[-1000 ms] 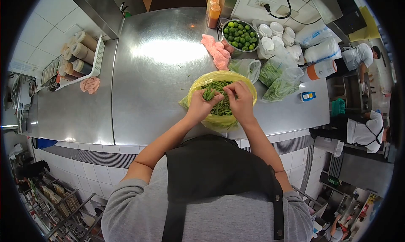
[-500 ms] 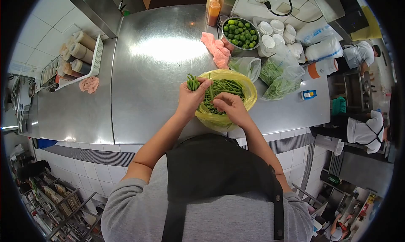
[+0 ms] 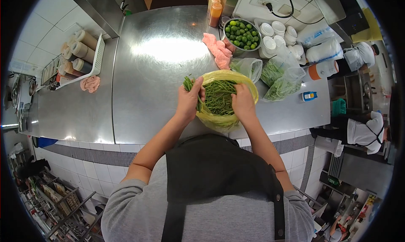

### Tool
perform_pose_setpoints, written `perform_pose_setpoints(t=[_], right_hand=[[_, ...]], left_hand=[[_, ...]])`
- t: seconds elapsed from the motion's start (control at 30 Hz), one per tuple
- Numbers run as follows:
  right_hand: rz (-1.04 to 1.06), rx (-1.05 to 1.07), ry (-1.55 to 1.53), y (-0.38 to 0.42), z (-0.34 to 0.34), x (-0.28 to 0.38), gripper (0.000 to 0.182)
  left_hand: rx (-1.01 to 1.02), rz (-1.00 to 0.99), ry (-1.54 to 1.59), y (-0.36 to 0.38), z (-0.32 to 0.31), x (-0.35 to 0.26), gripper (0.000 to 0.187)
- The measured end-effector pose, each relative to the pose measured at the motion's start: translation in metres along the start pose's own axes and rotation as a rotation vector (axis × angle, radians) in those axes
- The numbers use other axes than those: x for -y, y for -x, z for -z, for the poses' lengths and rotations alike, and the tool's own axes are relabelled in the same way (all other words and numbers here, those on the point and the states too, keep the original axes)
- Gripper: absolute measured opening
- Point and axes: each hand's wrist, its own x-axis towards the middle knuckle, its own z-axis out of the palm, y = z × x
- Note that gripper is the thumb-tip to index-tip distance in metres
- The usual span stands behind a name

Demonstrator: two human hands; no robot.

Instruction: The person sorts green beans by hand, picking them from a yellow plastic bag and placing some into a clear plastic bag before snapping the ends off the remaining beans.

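A yellow plastic bag stands open on the steel counter, full of long green beans. My left hand is closed round a small bunch of green beans at the bag's left rim, their ends sticking up past the thumb. Inside the right part of the bag, my right hand has its fingers curled and pinched on green beans. Its fingertips are partly hidden among them.
Right of the bag lie clear bags of green vegetables, near a bowl of limes, stacked white containers and a pink cloth. A bottle basket stands at left. Other people are at far right.
My right hand has moved right and slightly up, from the middle of the beans to the bag's right side. The left hand still holds its bunch, now tilted more to the left.
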Motion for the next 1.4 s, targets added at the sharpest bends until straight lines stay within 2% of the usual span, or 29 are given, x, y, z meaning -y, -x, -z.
perform_pose_setpoints(t=[0.03,0.07,0.1,0.2,0.33,0.37,0.4,0.43,0.47,0.5,0.53,0.73,0.83,0.9,0.97,1.03,1.1,1.13,1.2,1.23,1.3,1.37,1.4], right_hand=[[0.004,0.0,0.001,-0.003,-0.001,-0.005,0.024],[-0.077,0.046,0.068,-0.006,-0.001,-0.009,0.026],[-0.158,0.092,0.136,-0.01,-0.002,-0.012,0.028],[-0.177,0.049,0.208,-0.014,-0.01,-0.017,0.023],[-0.161,0.051,0.138,-0.011,0.015,0.004,0.015],[-0.078,0.016,0.02,-0.009,0.023,0.012,0.013],[0.004,-0.019,-0.096,-0.007,0.03,0.021,0.011],[0.001,-0.019,-0.095,-0.006,0.038,0.029,0.011],[0.093,0.014,-0.169,-0.004,0.045,0.038,0.013],[0.186,0.046,-0.244,-0.004,0.051,0.043,0.014],[0.182,0.044,-0.243,-0.004,0.056,0.047,0.014],[0.24,0.058,-0.32,-0.006,0.065,0.045,0.018],[0.163,0.094,-0.474,-0.006,0.069,0.043,0.014],[0.202,0.095,-0.29,-0.006,0.067,0.033,0.011],[0.203,0.084,-0.292,-0.007,0.067,0.031,0.01],[0.204,0.075,-0.295,-0.008,0.068,0.032,0.009],[0.029,0.129,-0.542,-0.009,0.07,0.032,0.009],[0.031,0.131,-0.543,-0.009,0.067,0.029,0.009],[-0.316,0.265,-1.208,-0.007,0.058,0.02,0.009],[-0.316,0.265,-1.209,-0.005,0.056,0.018,0.009],[-0.519,0.37,-1.634,-0.003,0.056,0.017,0.008],[-0.518,0.374,-1.633,-0.002,0.052,0.012,0.009],[-0.52,0.376,-1.633,-0.001,0.049,0.009,0.009]], left_hand=[[0.006,0.062,0.035,0.002,-0.004,0.0,0.029],[0.015,0.124,0.071,0.005,-0.008,0.001,0.031],[0.037,0.131,0.082,0.005,-0.009,0.006,0.031],[0.157,0.091,0.103,0.007,-0.011,0.019,0.025],[0.191,0.056,-0.197,0.006,-0.004,0.013,0.022],[0.19,0.057,-0.196,0.005,-0.005,0.01,0.022],[0.191,0.054,-0.331,0.006,-0.008,0.004,0.02],[0.194,0.051,-0.466,0.005,-0.01,0.001,0.018],[0.197,0.053,-0.467,0.002,-0.011,0.005,0.018],[0.307,-0.256,-0.578,0.0,-0.012,0.008,0.016],[0.414,-0.569,-0.68,-0.002,-0.013,0.011,0.019],[0.521,-0.53,-0.964,-0.008,-0.011,-0.008,0.041],[0.569,-0.622,-1.045,-0.007,-0.009,-0.008,0.041],[0.552,-0.635,-1.036,-0.005,-0.01,-0.007,0.042],[0.534,-0.648,-1.029,-0.003,-0.011,-0.006,0.042],[0.487,-0.668,-0.953,-0.002,-0.013,-0.003,0.035],[0.464,-0.66,-0.851,-0.001,-0.016,-0.001,0.029],[0.44,-0.652,-0.749,-0.001,-0.018,0.0,0.023],[0.428,-0.62,-0.726,0.005,-0.023,-0.007,0.023],[0.421,-0.588,-0.7,0.007,-0.026,-0.011,0.023],[0.445,-0.635,-0.689,0.004,-0.026,-0.009,0.018],[0.466,-0.681,-0.678,0.004,-0.025,-0.008,0.012],[0.442,-0.471,-0.607,0.006,-0.025,-0.007,0.01]])
